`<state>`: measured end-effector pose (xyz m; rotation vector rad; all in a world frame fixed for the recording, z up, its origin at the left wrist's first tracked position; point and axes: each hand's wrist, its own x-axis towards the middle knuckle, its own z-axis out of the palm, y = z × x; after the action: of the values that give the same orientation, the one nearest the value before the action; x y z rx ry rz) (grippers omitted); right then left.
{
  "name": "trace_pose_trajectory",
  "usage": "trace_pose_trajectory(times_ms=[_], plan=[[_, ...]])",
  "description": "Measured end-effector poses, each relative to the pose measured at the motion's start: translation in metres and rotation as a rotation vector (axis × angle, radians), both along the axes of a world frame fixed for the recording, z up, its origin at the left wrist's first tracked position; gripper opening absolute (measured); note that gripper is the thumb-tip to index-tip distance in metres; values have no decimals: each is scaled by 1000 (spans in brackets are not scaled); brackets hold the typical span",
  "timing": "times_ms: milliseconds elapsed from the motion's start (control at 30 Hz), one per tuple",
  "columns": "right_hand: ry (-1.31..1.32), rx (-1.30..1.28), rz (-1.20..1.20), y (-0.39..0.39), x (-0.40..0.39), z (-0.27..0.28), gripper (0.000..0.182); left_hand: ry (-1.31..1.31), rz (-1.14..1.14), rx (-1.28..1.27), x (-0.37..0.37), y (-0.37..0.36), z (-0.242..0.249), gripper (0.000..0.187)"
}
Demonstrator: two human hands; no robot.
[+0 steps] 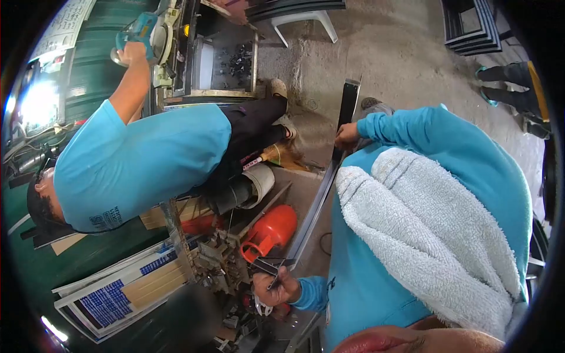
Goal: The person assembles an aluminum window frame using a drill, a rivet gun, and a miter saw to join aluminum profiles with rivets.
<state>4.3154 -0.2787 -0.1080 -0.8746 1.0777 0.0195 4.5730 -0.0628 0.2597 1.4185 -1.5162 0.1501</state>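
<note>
- Where it crosses in front of the person's turquoise sweatshirt (371,265), a long, straight, narrow metal profile (316,209) lies between the two hands.
- Its surface is smooth and hard – near-black toward the upper end, silvery grey with lengthwise ridges lower down.
- Its long axis runs on a steep slant: one end points to the top of the view and slightly right, toward the concrete floor (400,65); the other points down and left, toward the left hand.
- The right hand (347,136) has its fingers curled together and clamped on the profile's dark upper stretch.
- The left hand (275,288) pinches a slim, dark, angular piece (271,266) between thumb and fingers, close to the profile's lower end; whether the two join I cannot tell.
- Beside that lower stretch lies a rounded, glossy red gas cylinder (276,228), its collar toward the left hand.
- Above the cylinder stands a pale, round-mouthed bucket (262,182), with a straw-coloured broom (283,156) near it.
- A thick, looped terry towel (429,229) hangs down the chest in two blunt folds.
- Left of all this, a co-worker (153,147) in a turquoise T-shirt grips a teal power saw (141,26).
</note>
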Motion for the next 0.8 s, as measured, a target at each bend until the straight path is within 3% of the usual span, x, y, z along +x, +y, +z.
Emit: trace_pose_trajectory(times_ms=[100, 200, 333, 400, 467, 600, 667, 700, 800], plan=[[-15, 53, 95, 8, 5, 24, 26, 36, -58, -41, -9, -16, -1, 38], [21, -53, 138, 13, 15, 46, 25, 87, -128, -63, -19, -26, -4, 37], [-256, -579, 444, 8, 38, 96, 50, 148, -196, -22, -34, -46, -4, 38], [-459, -921, 413, 17, 59, 121, 74, 160, -224, 11, -43, -58, -3, 37], [-613, -1067, 423, 23, 73, 163, 84, 129, -257, 11, -49, -65, -2, 34], [-928, -1092, 463, 34, 94, 201, 82, 114, -352, 17, -68, -87, -4, 29], [-1087, -1086, 440, 42, 108, 192, 80, 109, -409, 16, -79, -98, -4, 28], [-1290, -1061, 460, 43, 119, 178, 73, 106, -439, 20, -80, -97, -8, 27], [-1358, -950, 480, 46, 125, 161, 72, 59, -467, 51, -92, -94, -6, 27]])
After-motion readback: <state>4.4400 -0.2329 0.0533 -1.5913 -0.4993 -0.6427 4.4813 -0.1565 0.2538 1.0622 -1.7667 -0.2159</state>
